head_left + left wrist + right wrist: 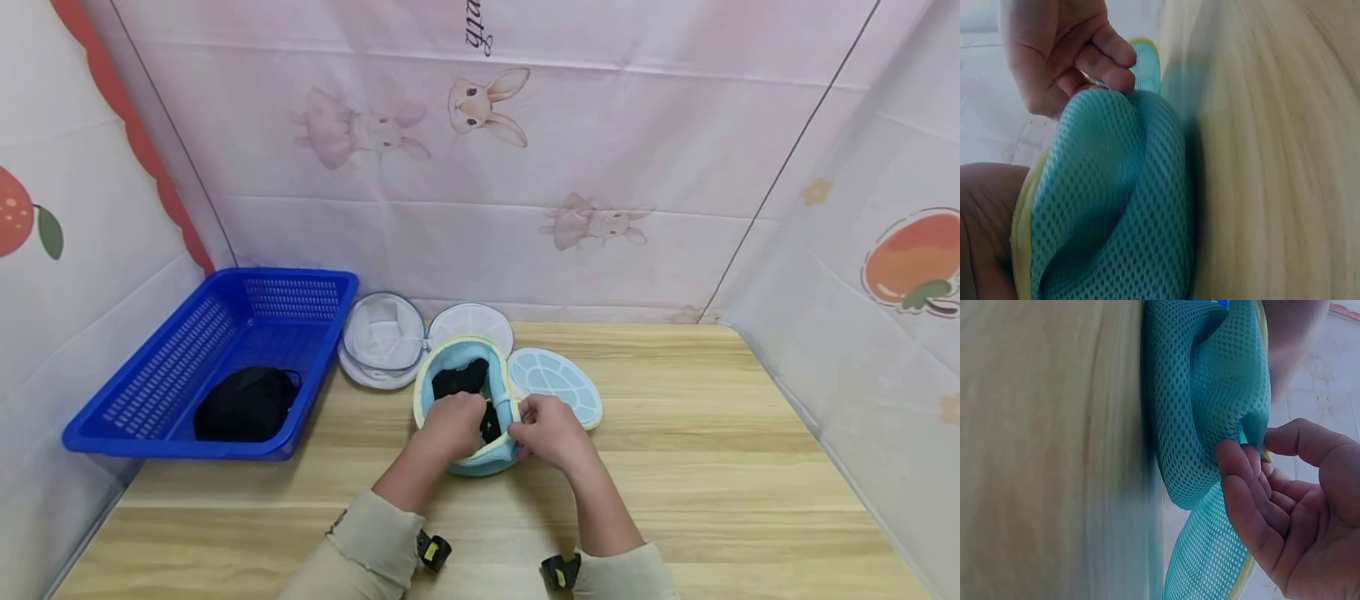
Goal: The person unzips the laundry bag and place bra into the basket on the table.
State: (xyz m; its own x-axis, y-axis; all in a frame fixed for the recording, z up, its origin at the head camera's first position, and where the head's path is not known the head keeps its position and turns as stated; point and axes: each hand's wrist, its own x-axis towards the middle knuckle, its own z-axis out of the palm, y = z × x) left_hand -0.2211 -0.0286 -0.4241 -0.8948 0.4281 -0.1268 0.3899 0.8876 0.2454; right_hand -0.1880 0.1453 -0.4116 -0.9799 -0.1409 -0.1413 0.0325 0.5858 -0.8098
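A light-blue mesh laundry bag (483, 462) with yellow trim stands on the table with its lid (555, 383) folded open to the right. Black cloth (461, 379) lies inside it. My left hand (454, 425) reaches over the near left rim into the bag; its fingers are bent downward, and their tips are hidden. At the bag's right rim, my right hand (551, 429) pinches the edge between thumb and fingers. The right wrist view shows this right hand (1297, 506) up close, with the mesh side buckled beside the fingertips.
A blue plastic basket (307, 400) stands at the left, holding a domed black cloth item (243, 406) with a thin strap. Behind the laundry bag lies a round white mesh bag (382, 333), its lid (480, 321) open. Printed curtains (600, 150) enclose the wooden table (712, 458).
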